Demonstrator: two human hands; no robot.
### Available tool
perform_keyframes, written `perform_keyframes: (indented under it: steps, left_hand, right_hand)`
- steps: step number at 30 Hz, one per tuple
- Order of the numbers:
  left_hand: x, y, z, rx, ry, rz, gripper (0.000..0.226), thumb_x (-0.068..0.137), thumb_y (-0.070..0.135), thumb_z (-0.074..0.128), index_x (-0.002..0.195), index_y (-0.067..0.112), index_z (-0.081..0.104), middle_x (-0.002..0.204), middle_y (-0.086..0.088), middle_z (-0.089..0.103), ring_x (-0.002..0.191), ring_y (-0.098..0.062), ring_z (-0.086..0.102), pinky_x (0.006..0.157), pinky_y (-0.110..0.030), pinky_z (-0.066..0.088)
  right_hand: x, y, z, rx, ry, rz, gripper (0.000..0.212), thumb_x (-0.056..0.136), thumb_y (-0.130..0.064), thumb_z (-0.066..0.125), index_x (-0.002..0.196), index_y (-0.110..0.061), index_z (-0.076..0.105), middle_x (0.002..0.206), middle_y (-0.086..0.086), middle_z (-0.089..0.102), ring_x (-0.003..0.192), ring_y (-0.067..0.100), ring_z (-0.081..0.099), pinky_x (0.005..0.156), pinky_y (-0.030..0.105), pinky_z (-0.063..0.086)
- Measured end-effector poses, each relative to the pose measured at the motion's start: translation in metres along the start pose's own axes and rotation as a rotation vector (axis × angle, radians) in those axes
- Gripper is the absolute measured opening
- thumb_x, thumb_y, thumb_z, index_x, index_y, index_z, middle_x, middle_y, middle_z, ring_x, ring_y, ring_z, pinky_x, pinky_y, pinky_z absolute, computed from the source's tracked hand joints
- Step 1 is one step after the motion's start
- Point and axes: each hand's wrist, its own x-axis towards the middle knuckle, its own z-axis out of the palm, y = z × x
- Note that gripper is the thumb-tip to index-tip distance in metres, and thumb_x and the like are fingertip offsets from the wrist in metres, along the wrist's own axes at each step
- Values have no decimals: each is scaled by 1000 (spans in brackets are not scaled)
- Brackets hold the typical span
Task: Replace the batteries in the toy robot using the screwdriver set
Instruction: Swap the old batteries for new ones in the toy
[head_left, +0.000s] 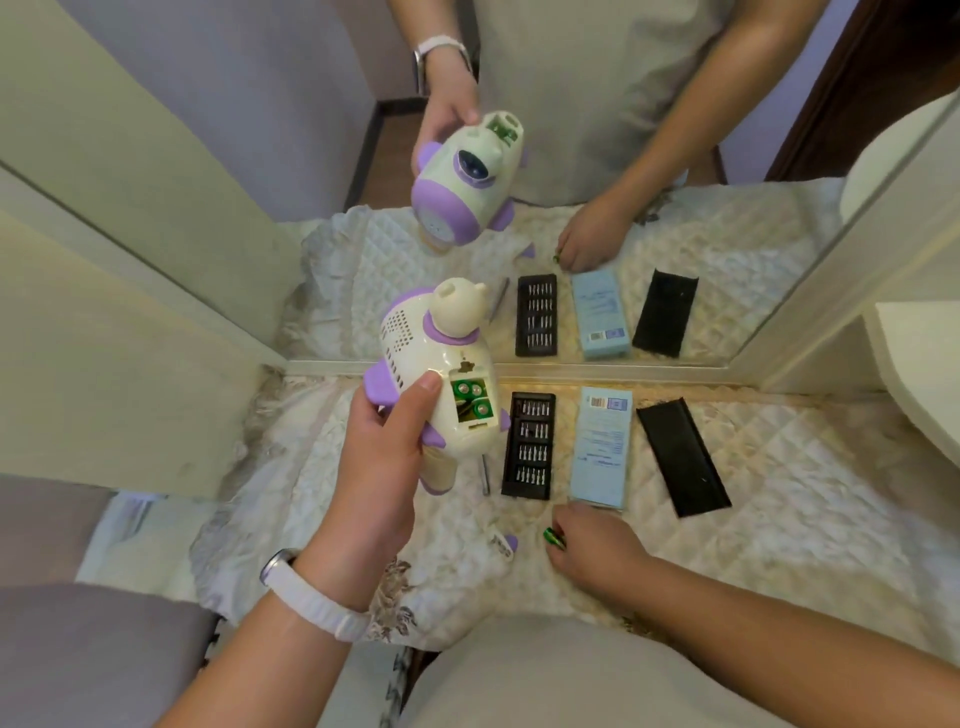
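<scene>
Counter (779, 519), under a quilted cloth: spreads beneath and to the right of the toy robot. Mirror (727, 234): stands behind the toy robot and doubles the scene.

Toy robot (415, 353): held clear of the counter, tilted, back side up, battery compartment (472, 400) open. Probably a light, rigid plastic shell, smooth and rounded, so apt to slip. Best taken round the body between the purple fins, fingers clear of the open bay.

Hands: apart. Left hand (384, 467): wrapped round the toy robot's body, thumb tip touching the compartment edge. Right hand (597, 545): low on the cloth, right of and nearer than the toy robot, pinching a loose green battery (553, 537).

Black sleeve (680, 457): farthest right of the toy robot. Blue box (600, 447): between the sleeve and the bit tray. Bit tray (527, 444): just right of the toy robot, open, bits in rows. Screwdriver (484, 475): between the toy robot and the bit tray, partly hidden.

Small white-and-purple part (504, 545): nearer than the toy robot, possibly the removed cover; cannot tell.

Green cells in the compartment: one slot seemingly vacant. Small, smooth, prone to roll; best pinched across the barrel.
</scene>
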Motion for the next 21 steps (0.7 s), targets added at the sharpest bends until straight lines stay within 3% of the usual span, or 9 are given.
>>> perform_keyframes:
  steps: [4,10,14,21]
  left_hand:
    - [-2,-2,8,8,-24,8,71,81,48,72,137,10,51,127,-23,65,113,-50,63,81,-44,48]
    - [-19,5,21,15,-61,52,71,81,50,73,136,11,52,128,-23,64,114,-50,62,96,-60,47]
    - [-33,11,30,2,-102,61,71,81,50,71,136,10,53,128,-22,65,114,-49,63,86,-49,49]
    - [-52,18,50,-68,-190,77,71,80,46,69,136,7,51,125,-23,66,109,-48,66,69,-33,55]
  right_hand:
    - [-5,5,-5,62,-9,-21,20,89,-39,51,95,-21,56,100,0,58,86,20,58,73,33,51]
    - [-36,4,-41,363,123,-17,15,92,-38,55,94,-24,52,92,-5,60,82,14,57,71,29,49]
    - [-66,-4,-74,600,245,-44,9,89,-27,61,90,-28,52,83,-8,62,74,8,60,67,27,51]
    - [-111,-16,-117,812,448,-147,19,82,-20,66,83,-33,52,80,-10,64,69,7,60,71,39,54]
